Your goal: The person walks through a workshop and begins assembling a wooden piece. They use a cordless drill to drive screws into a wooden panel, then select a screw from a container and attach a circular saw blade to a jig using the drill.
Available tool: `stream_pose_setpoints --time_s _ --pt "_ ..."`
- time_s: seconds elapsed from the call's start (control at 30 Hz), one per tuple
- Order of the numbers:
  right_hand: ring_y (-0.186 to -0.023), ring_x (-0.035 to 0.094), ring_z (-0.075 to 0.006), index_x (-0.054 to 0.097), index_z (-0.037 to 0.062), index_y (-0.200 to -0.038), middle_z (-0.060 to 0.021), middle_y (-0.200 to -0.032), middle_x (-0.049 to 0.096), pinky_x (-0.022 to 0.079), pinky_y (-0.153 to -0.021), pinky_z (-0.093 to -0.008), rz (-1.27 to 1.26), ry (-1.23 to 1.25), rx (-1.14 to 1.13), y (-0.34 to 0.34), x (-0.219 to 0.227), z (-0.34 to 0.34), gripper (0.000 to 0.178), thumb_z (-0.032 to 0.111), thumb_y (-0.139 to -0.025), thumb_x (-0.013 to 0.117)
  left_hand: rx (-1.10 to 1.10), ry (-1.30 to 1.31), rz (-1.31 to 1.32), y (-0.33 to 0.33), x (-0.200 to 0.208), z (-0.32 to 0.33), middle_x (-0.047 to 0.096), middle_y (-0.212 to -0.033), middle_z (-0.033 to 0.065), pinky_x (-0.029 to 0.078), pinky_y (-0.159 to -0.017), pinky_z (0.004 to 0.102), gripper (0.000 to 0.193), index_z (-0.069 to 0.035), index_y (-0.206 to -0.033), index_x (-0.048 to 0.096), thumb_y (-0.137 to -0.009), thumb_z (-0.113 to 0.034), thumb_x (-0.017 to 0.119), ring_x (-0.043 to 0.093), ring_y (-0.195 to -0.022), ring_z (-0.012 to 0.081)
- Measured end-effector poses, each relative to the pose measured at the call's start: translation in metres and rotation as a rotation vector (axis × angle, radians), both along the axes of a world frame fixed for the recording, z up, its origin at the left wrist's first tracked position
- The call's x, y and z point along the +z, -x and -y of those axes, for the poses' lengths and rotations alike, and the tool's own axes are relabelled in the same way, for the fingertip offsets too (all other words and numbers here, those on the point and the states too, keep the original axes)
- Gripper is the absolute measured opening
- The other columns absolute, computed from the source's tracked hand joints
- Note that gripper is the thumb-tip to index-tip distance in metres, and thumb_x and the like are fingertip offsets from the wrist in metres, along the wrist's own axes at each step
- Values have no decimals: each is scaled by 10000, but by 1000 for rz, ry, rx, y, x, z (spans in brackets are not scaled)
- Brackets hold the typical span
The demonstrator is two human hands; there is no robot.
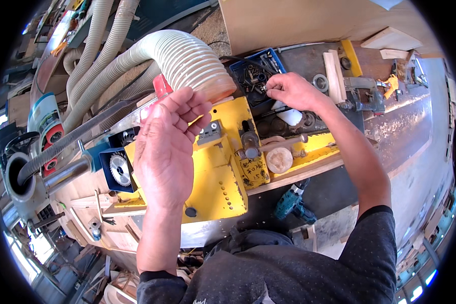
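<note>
My left hand [168, 144] is raised palm up above a yellow machine housing [215, 182]. Its fingers are half curled and slightly apart, with nothing visible in the palm. My right hand [292, 91] reaches over the bench beside a blue tray [280, 60] full of dark bolts and small metal parts [253, 76]. Thumb and forefinger are pinched together there; a tiny thing seems to show at the tips, too small to name. Below that hand are a white piece [290, 117] and a metal ring [309, 121].
A thick ribbed hose [187, 55] arches down onto the machine. A circular saw blade [119, 169] stands in a blue box at left. A teal cordless drill [295, 204] lies near me. Wooden strips [334, 76] and a round wooden disc [279, 160] are at right.
</note>
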State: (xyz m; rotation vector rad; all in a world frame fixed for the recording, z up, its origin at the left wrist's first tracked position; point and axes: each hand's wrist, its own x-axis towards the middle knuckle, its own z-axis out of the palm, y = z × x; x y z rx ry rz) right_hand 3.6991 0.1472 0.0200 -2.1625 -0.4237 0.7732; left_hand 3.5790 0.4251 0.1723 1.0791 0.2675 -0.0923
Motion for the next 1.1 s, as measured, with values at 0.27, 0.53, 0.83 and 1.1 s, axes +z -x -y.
stream_pose_setpoints --time_s 0.27,0.53,0.83,1.1 --pt "-819 603 -107 663 -2 -1042 -32 -867 680 507 -784 -288 0 -60 -121 6 10 17 205 194 -983 672 -13 -204 -22 30 8 19 685 -1211 152 513 -972 365 402 67 -1323 598 -1106 -247 471 652 -1045 204" --pt "-862 690 -234 681 2 -1074 -116 -930 732 539 -819 -357 33 -44 -116 -9 -1 -7 214 192 -977 658 -171 -979 343 70 -31 19 643 -1078 128 470 -792 284 244 43 -1178 632 -1065 -155 548 573 -858 153" --pt "-1006 682 -387 772 101 -996 -151 -1071 707 544 -860 -510 297 331 320 -15 -7 -21 221 64 -871 594 -176 -1011 305 73 -32 21 684 -1041 246 557 -730 351 223 83 -1114 648 -963 -82 644 671 -841 298" --pt "-952 705 -362 760 13 -885 -152 -1064 674 573 -812 -461 285 446 546 -13 -6 -26 155 58 -838 619 -229 -1044 350 69 -32 16 684 -1037 236 550 -712 366 234 77 -1113 653 -941 -82 641 672 -846 294"
